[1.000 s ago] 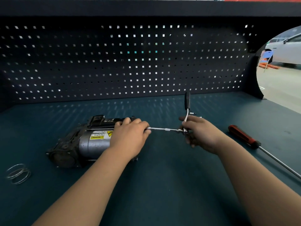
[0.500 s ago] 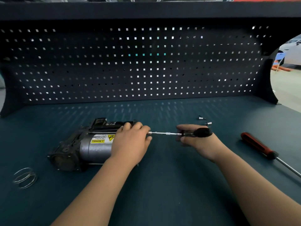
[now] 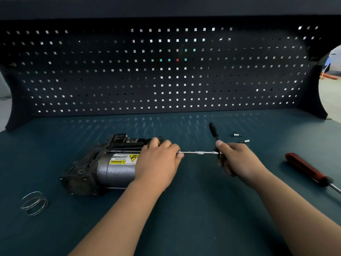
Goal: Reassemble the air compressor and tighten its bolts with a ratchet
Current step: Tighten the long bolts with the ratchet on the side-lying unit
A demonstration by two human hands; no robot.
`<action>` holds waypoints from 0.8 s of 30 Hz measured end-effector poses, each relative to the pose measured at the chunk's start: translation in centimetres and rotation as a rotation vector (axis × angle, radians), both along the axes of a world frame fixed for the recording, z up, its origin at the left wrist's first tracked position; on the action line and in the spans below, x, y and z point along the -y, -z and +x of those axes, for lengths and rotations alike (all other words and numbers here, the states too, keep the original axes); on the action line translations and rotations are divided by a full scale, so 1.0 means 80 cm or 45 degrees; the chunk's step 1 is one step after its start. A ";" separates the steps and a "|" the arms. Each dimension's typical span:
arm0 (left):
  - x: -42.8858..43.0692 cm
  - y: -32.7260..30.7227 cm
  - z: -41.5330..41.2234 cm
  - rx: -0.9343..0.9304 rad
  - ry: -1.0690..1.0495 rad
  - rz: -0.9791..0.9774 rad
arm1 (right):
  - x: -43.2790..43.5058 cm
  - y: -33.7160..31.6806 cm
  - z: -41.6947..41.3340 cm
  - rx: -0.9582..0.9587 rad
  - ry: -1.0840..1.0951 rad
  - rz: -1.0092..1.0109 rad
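Left of the grey-and-black metal air compressor [image 3: 103, 167], nearer you: a loose coiled steel wire spring [image 3: 34, 203]. If it belongs inside, I'd sort that out before final torque.

The compressor lies on its side on the teal bench mat [image 3: 184, 218], yellow warning label [image 3: 123, 159] facing up.

Your left hand [image 3: 156, 159] is clamped over the compressor's right end, fingers curled round the housing. Good brace, but it hides the bolt head, so I can't tell whether the bit is fully seated. Feel for it before you load up.

The thin chrome extension bar [image 3: 197, 152] runs level from that end out to the right. Hold it dead in line with the bolt, because a bar this long probably cams out if it tilts.

Your right hand [image 3: 238, 159] grasps the head of the black-handled ratchet [image 3: 213, 130], thumb up against the handle, which points up and away. Use short swings, push along the bar axis, and let the left hand take the reaction so the compressor doesn't roll.

Two small silver sockets [image 3: 235, 134] sit right of the compressor, beyond your right hand. They look like they'd roll easily, so mind your elbow.

Far right of the compressor is a red-handled screwdriver [image 3: 306, 169], lying flat and not needed now.
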State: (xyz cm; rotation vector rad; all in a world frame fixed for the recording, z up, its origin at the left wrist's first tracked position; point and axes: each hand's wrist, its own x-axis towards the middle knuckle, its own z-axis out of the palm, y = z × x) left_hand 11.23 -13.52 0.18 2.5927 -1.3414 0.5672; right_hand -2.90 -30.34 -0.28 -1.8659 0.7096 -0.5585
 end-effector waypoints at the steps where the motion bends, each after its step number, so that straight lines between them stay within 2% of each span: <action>1: 0.000 -0.001 0.000 -0.008 -0.001 0.002 | 0.000 0.000 -0.002 0.041 -0.017 -0.018; 6: 0.001 -0.002 -0.001 -0.032 -0.017 0.005 | 0.003 0.010 -0.004 0.343 -0.056 -0.127; 10: 0.000 -0.002 -0.001 -0.025 -0.016 -0.013 | 0.001 0.022 -0.007 0.381 -0.166 -0.457; 12: -0.001 -0.001 -0.001 -0.024 -0.015 -0.008 | 0.004 0.026 -0.007 0.368 -0.152 -0.360; 15: 0.000 -0.001 0.000 -0.014 -0.028 0.009 | 0.005 0.023 -0.005 0.375 -0.079 -0.085; 18: -0.001 -0.002 0.001 -0.032 -0.005 0.009 | -0.003 0.014 -0.006 0.411 -0.047 -0.011; 20: -0.004 -0.003 0.002 -0.056 0.042 -0.003 | -0.011 0.005 -0.005 0.335 -0.019 -0.015; 24: -0.007 -0.005 0.001 -0.059 0.063 0.047 | -0.019 -0.006 0.003 0.070 0.005 0.260</action>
